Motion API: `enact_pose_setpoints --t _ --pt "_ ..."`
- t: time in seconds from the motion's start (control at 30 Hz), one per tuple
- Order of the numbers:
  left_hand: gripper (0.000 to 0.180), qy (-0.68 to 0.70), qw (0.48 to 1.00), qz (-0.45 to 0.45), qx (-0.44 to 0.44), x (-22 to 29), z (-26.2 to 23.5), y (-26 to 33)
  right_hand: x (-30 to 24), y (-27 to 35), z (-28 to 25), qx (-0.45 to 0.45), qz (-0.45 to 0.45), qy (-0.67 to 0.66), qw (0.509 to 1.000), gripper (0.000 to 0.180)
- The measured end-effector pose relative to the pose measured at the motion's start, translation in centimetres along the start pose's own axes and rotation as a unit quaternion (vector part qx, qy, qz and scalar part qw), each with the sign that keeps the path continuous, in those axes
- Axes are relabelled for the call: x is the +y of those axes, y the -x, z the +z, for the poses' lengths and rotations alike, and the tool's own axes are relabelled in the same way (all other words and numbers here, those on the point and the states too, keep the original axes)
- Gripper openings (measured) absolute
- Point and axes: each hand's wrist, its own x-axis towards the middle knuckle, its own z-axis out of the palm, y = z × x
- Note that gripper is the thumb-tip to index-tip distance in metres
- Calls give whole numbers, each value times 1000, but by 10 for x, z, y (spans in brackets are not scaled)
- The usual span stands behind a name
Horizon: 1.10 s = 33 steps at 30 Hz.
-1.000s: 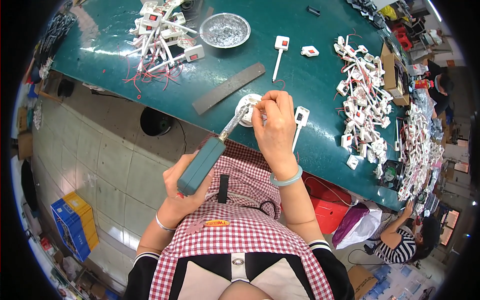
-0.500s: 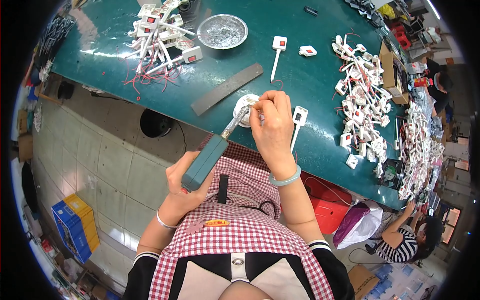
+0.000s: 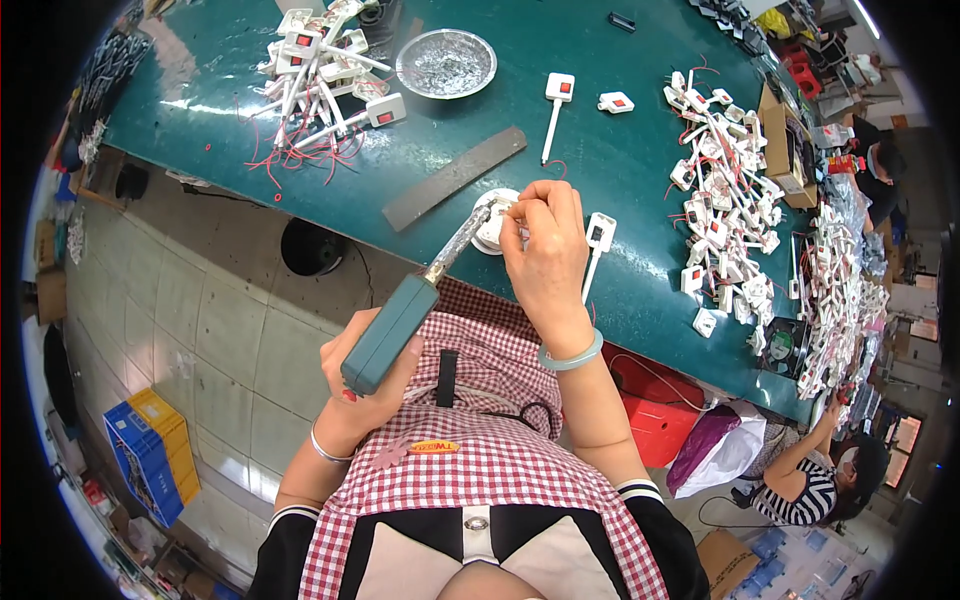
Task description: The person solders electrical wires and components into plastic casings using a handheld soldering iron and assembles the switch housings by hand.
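My left hand [image 3: 362, 350] is wrapped round the green, boxy handle of a soldering iron [image 3: 390, 335], whose metal barrel slants up to the right. Its tip is over a round white piece [image 3: 490, 242] near the table's front edge. My right hand [image 3: 545, 245] is closed in a pinch above the right side of that piece; what its fingertips hold is hidden. Just right of this hand lies a white switch housing with a dark rocker [image 3: 599, 232] and a white stem. Farther back is a similar white piece with a red switch [image 3: 560, 88].
A grey metal bar [image 3: 455, 180] lies left of the round piece, with a shiny metal dish [image 3: 446, 64] behind it. White switch pieces are heaped at the back left [image 3: 325, 80] and right [image 3: 720, 200]. A co-worker [image 3: 815, 480] sits at the far right.
My left hand has drawn the soldering iron slightly down and left, so its tip is farther from my right fingertips. My right hand has hardly moved.
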Motion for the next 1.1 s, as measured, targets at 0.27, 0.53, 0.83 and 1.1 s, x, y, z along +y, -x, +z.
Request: enact_pose_setpoints --t 0.27,0.53,0.83,1.1 --pt "23 8 1000 -4 -7 0 -2 4 -2 0 1 1 7 -3 1000 14" --pt "26 27 999 -12 -17 -4 1 6 -1 0 0 -3 13 -9 1000 13" --pt "24 10 1000 -9 -15 -3 1 4 -2 -1 0 -5 3 -1 1000 13" --pt "22 10 1000 -7 -8 -3 2 5 -1 0 -1 -8 9 0 1000 14"
